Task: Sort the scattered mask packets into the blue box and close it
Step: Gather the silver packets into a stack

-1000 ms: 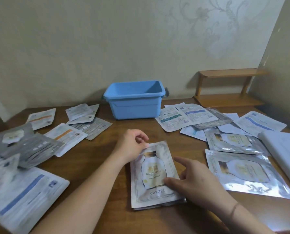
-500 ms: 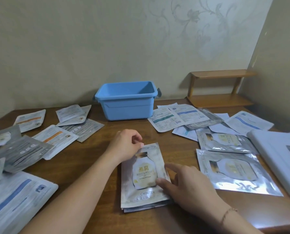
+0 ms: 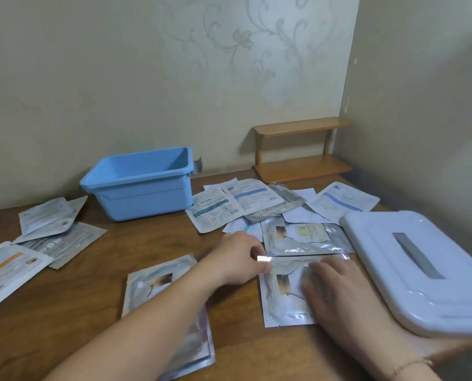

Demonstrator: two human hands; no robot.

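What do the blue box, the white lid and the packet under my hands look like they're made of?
Blue box: likely moulded plastic, matte, with a rolled rim. White lid: likely plastic too, smooth, faintly glossy. Packet: apparently foil laminate, with bright silver glints.

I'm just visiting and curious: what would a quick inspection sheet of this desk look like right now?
Surface: wooden table, packets scattered across it.
Job's things: blue box open, nothing visible inside; silver packet under both hands; white lid lying at the right.
Clutter: silver stack near the left forearm; paper packets beside the box.
Hands: left hand pinches the packet's top edge; right hand rests flat on it.
Cables: nothing seen.
Surroundings: wooden shelf in the corner.
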